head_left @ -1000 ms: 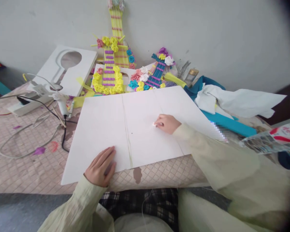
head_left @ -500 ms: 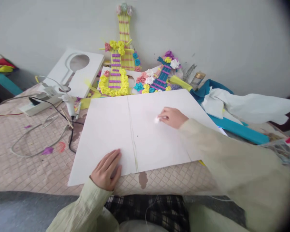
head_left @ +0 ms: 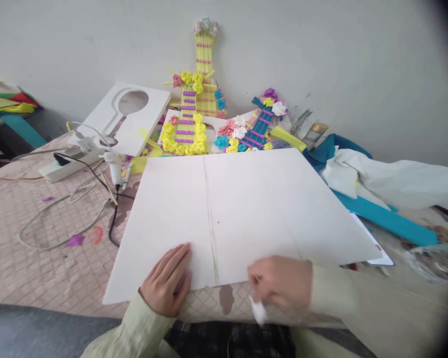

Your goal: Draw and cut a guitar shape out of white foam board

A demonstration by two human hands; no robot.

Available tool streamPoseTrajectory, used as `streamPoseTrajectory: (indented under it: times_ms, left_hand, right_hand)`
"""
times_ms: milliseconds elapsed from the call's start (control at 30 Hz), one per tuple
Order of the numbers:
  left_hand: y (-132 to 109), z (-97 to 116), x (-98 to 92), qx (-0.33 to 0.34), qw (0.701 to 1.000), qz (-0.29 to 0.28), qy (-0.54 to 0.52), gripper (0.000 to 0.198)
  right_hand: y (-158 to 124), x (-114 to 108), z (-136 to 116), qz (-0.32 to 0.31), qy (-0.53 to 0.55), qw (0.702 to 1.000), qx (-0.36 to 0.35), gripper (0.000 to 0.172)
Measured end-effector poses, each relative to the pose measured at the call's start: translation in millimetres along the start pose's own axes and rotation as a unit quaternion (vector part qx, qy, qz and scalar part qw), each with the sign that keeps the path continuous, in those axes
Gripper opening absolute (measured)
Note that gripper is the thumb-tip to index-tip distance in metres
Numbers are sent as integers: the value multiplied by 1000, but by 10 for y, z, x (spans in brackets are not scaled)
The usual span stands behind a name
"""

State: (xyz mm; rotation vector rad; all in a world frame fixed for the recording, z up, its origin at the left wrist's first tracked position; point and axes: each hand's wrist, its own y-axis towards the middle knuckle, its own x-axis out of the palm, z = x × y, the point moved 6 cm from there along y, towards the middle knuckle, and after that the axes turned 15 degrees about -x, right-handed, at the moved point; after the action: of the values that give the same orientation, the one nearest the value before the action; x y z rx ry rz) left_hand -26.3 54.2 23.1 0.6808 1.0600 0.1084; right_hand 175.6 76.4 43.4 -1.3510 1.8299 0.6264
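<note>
A large white board lies on the table, with a greenish line running front to back across it and a fainter line to the right. My left hand rests flat on its near left corner, fingers stretched out. At the near edge, my right hand is closed on a crumpled white tissue, which hangs below the fingers in front of the board. The right hand and tissue are smeared by motion. A small dark speck shows near the board's middle.
Behind the board stand yellow and blue flower-decorated guitar shapes. At left are a white glue gun, a power strip, loose cables and a white panel with a cutout. Blue strips and white paper lie at right.
My right hand has moved from the board's middle right toward me, down to its near edge, carrying the tissue. My left hand stays on the board. The camera view has shifted slightly.
</note>
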Motion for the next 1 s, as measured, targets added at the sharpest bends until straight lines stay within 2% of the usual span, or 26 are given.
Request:
streamPoseTrajectory:
  times_ms: [33,67,100,167,200,233,300,433,533,600,700,800,900,1000]
  left_hand:
    - [3,-1,-1,-6,1000,1,-6,46]
    - [6,-1,-3,-11,1000,3,-11,46]
    - [8,0,-5,-13,1000,6,-14,46]
    - [12,8,-7,-11,1000,10,-17,45]
    - [13,11,-8,-9,1000,12,-17,45]
    - [13,12,-10,-8,1000,14,-17,45]
    - [10,7,-7,-10,1000,15,-13,44]
    - [-12,-15,12,-19,1000,8,-4,44]
    - [-29,-24,28,-22,1000,5,7,43]
    - [-35,-26,34,-22,1000,5,13,42]
    - [-39,-29,36,-20,1000,7,13,42]
    - [-38,-35,33,-21,1000,9,7,42]
    - [-35,-39,35,-20,1000,8,1,42]
    - [-37,-39,39,-17,1000,7,2,42]
  right_hand:
    - [-121,-16,-89,-9,44,999,-21,12]
    - [-222,-120,-93,24,145,989,-15,11]
    - [-311,-304,12,90,213,972,32,12]
    - [-428,-721,357,223,297,920,125,20]
    - [-437,-914,547,271,319,896,149,25]
    - [-407,-1075,739,289,316,887,170,30]
    - [-310,-1388,1126,322,192,901,220,31]
    - [61,-1757,1703,359,49,901,237,24]
    - [334,-1973,1934,357,-70,901,238,20]
    - [489,-2074,2017,326,-127,906,238,20]
    - [605,-2108,2059,248,-176,920,246,20]
    - [492,-1925,1925,174,-198,931,253,16]
    - [165,-1462,1498,119,-197,943,241,4]
    - [-270,-885,832,77,-171,959,210,14]
